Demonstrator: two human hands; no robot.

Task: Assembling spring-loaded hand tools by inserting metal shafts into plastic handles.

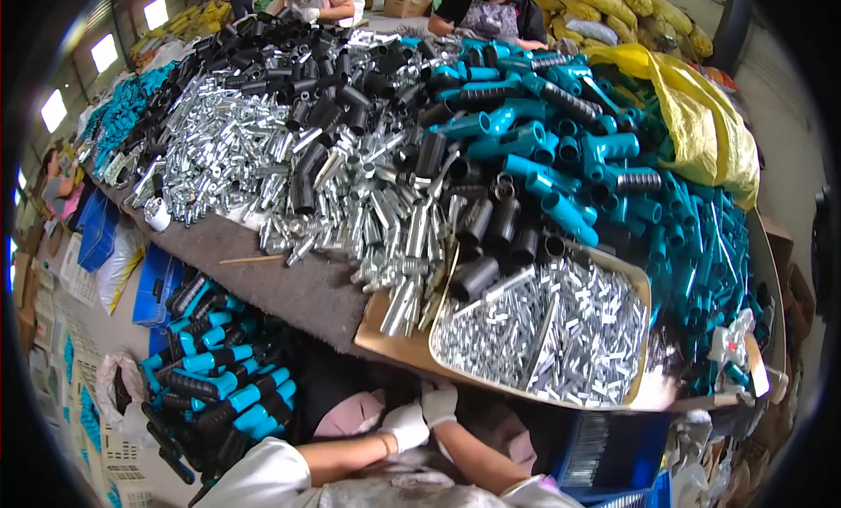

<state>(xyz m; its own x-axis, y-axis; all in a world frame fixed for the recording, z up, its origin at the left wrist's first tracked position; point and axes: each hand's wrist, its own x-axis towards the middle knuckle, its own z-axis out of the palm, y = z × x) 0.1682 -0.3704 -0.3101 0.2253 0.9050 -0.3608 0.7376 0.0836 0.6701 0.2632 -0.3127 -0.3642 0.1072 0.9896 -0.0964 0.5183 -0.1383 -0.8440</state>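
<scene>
My left hand (407, 426) and my right hand (440, 405), both in white gloves, are close together low in front of me, just below the table's near edge. The fingers of both look curled in, and whatever they may hold is hidden. Nearest to them on the table is a cream tray (431, 340) heaped with small silvery metal pieces (587, 324). Left of my hands lies a pile of teal-and-black handle-like plastic parts (232, 377). Silvery metal tubes (403, 306) lie at the table edge on a piece of cardboard (372, 326).
The table (289, 302) bears heaps of metal fittings (219, 140), black sleeves (350, 105) and teal tubes (526, 140). A yellow sack (710, 131) lies at the right. Blue crates (604, 447) stand below. Two people (491, 13) sit across the table.
</scene>
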